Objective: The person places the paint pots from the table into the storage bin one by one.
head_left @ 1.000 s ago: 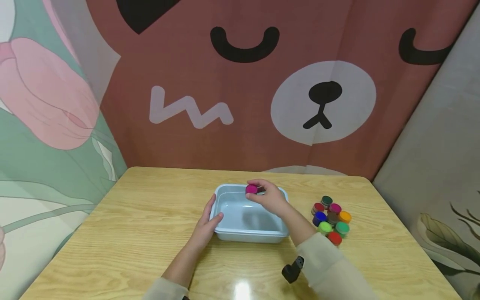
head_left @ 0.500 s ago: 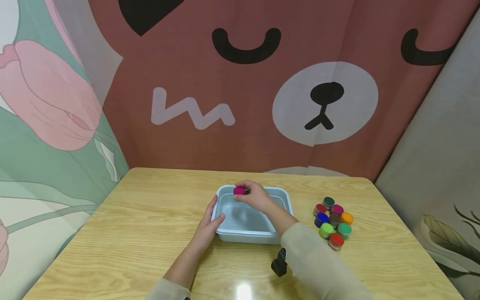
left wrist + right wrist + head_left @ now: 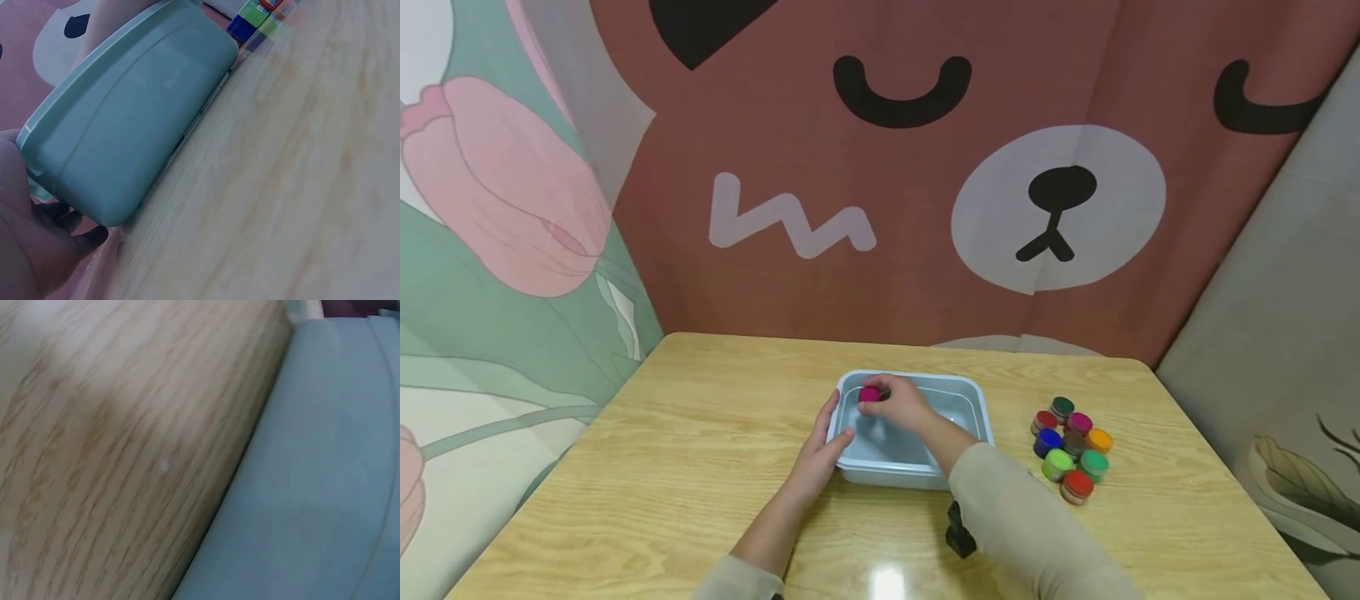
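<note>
A light-blue plastic box (image 3: 895, 477) stands on the wooden table. My left hand (image 3: 816, 454) holds its left end, thumb at the near rim and fingers along the side. In the left wrist view, fingertips of the left hand (image 3: 53, 244) touch the box's lower corner (image 3: 119, 187). Inside the box's outline, toward its left end, my right hand (image 3: 904, 403) pinches a small paint pot with a magenta lid (image 3: 868, 394) between thumb and fingers. The right wrist view shows only the box's outer wall (image 3: 300, 475) and the table; the right hand is outside it.
Right of the box, several small lidded pots stand close together, among them a dark green pot (image 3: 1062, 407), an orange pot (image 3: 1100, 440) and a red pot (image 3: 1077, 487). A black device (image 3: 960, 532) sits at the right sleeve. A bear-print curtain (image 3: 910, 275) hangs behind the table.
My right hand has moved left across the box with the magenta-lidded pot, then lower toward its inside. The left hand keeps its hold on the box's left end.
</note>
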The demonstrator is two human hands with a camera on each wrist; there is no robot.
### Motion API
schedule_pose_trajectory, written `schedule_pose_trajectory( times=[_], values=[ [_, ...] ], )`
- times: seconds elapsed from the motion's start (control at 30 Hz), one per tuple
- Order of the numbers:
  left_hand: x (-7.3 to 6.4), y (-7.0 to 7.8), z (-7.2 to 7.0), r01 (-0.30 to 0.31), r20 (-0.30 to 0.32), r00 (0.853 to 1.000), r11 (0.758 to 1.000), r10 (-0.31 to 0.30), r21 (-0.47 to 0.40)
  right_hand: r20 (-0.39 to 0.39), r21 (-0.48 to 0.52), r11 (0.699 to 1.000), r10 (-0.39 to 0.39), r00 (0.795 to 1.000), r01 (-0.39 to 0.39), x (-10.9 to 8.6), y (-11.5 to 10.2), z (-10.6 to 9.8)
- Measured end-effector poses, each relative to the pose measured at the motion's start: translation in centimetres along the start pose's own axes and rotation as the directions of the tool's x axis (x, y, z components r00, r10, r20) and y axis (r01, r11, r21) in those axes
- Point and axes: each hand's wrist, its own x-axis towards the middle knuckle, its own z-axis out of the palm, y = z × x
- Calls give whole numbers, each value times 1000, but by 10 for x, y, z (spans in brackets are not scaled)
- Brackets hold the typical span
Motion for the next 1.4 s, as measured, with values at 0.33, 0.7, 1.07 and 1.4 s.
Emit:
schedule_pose_trajectory(
  times=[0.33, 0.7, 1.07, 1.4],
  values=[
    [1, 1, 0, -12, 17, 1000, 1000, 12, -1, 24, -59, 998, 30, 999, -29, 3, 2, 7],
    [0, 2, 0, -13, 14, 1000, 1000, 13, 2, 47, -170, 984, 61, 997, -52, 6, 1, 11],
    [-1, 0, 1, -17, 0, 1000, 1000, 17, 21, 66, -223, 974, 58, 996, -42, 4, 1, 13],
    [0, -2, 0, -42, 3, 999, 999, 42, 14, 73, -256, 967, 37, 997, -17, 3, 0, 14]
  ],
)
